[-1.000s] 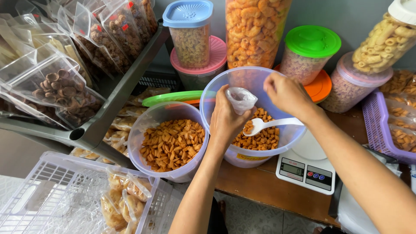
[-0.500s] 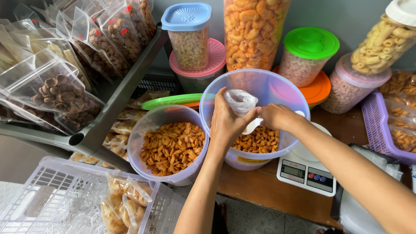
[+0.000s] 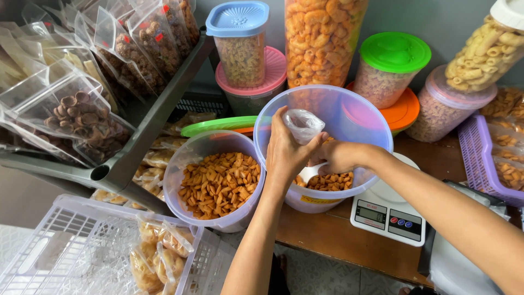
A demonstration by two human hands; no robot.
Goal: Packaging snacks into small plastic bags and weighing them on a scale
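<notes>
My left hand (image 3: 285,148) holds a small clear plastic bag (image 3: 303,124) over a large clear tub (image 3: 349,112) with orange square snacks (image 3: 333,181) at its bottom. My right hand (image 3: 339,157) reaches down inside that tub and grips a white scoop (image 3: 310,173) that touches the snacks. The tub stands on a small white digital scale (image 3: 388,214). Beside it on the left stands a second clear tub (image 3: 215,184), fuller with the same orange snacks.
Lidded jars of snacks (image 3: 241,43) line the back of the wooden table (image 3: 338,240). A grey rack (image 3: 136,147) with bagged snacks stands left. A white basket (image 3: 82,246) with filled bags sits below, a purple basket (image 3: 486,158) at the right.
My right hand came down from above the tub rim into the tub, carrying the white scoop to the snacks. My left hand keeps the bag in place.
</notes>
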